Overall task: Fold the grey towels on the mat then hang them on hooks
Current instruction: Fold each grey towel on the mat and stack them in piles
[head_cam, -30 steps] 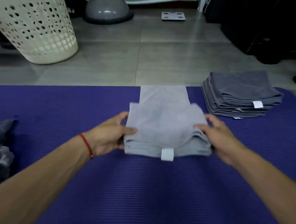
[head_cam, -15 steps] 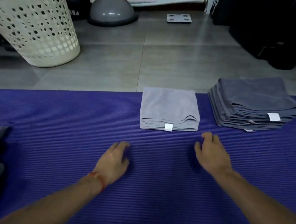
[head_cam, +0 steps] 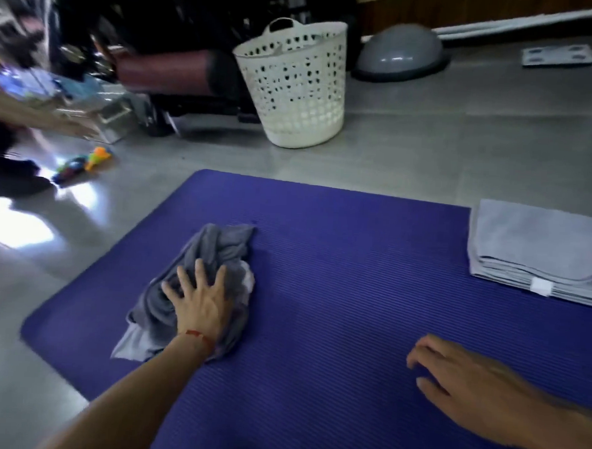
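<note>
Head view: I see the left hand point(head_cam: 201, 303) flat on the crumpled grey towel point(head_cam: 214, 251) at the mat's point(head_cam: 338, 247) left end, fingers spread, cloth under the fingertips. Right hand point(head_cam: 464, 380) relaxed, holding nothing, well apart. Folded towel point(head_cam: 540, 244) far right.

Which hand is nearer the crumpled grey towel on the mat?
Left. The left hand rests on top of the crumpled grey towel, fingers spread over it. The right hand lies well off to the right, above the bare mat.
</note>
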{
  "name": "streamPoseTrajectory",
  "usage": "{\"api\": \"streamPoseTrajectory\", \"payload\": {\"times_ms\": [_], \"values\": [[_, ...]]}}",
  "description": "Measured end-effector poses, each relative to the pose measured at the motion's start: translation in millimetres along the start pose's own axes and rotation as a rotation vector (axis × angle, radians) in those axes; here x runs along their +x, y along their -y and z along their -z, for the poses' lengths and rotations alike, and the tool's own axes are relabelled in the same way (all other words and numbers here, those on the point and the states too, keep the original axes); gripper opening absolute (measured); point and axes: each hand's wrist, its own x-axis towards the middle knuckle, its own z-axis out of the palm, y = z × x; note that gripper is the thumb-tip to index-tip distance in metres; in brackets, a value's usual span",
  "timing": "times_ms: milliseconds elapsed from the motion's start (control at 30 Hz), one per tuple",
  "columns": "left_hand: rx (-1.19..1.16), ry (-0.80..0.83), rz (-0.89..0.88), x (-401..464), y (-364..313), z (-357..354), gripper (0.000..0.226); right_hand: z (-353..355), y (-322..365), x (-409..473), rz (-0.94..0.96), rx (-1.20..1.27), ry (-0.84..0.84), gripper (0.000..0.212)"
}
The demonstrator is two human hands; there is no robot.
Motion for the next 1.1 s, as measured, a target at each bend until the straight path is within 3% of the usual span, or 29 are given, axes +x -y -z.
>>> {"api": "streamPoseTrajectory", "payload": {"times_ms": [33, 133, 200, 267, 333, 433, 500, 600, 733, 833, 900, 967, 1033, 1100], "values": [[0.011, 0.058, 0.056, 7, 9, -1, 0.061, 6, 10, 5, 0.008, -0.005, -0.003, 0.035], [-0.052, 0.133, 0.053, 18, 21, -2, 0.047, 9, 23, 12, 0.030, 0.013, -0.015, 0.073], [-0.189, 0.100, -0.018, 18, 21, 5, 0.033, 7, 28, 8, 0.038, 0.027, -0.022, 0.057], [-0.314, -0.006, -0.114, 13, 18, 14, 0.022, 1, 30, 3, 0.037, 0.089, -0.035, 0.017], [-0.408, -0.084, -0.171, 0, 10, 29, 0.004, -7, 27, -3, 0.013, 0.131, -0.027, 0.005], [-0.443, -0.218, -0.384, -32, -23, 54, 0.019, -6, 27, -5, -0.081, 0.324, -0.064, 0.006], [-0.386, -0.314, -0.492, -55, -48, 62, 0.007, 1, 29, 0, -0.119, 0.517, -0.120, 0.010], [-0.332, -0.388, -0.623, -88, -84, 70, 0.019, 10, 32, 10, -0.164, 0.743, -0.129, 0.019], [-0.499, -0.307, -0.925, -136, -121, 67, 0.008, 6, 37, 14, -0.224, 1.077, -0.103, 0.033], [-0.495, -0.182, -1.071, -162, -124, 61, 0.004, -6, 38, 12, -0.249, 1.215, -0.043, 0.037], [-0.478, -0.215, -0.974, -157, -118, 56, 0.015, -14, 36, 10, -0.241, 1.165, 0.008, 0.038], [-0.445, -0.239, -0.724, -131, -110, 50, 0.036, -22, 33, 6, -0.242, 1.040, 0.029, 0.037], [-0.275, -0.094, -0.540, -100, -105, 42, 0.066, -26, 29, 1, -0.263, 0.948, 0.028, 0.035], [-0.139, 0.069, -0.528, -76, -108, 31, 0.088, -29, 25, -2, -0.284, 0.915, 0.028, 0.033]]}}
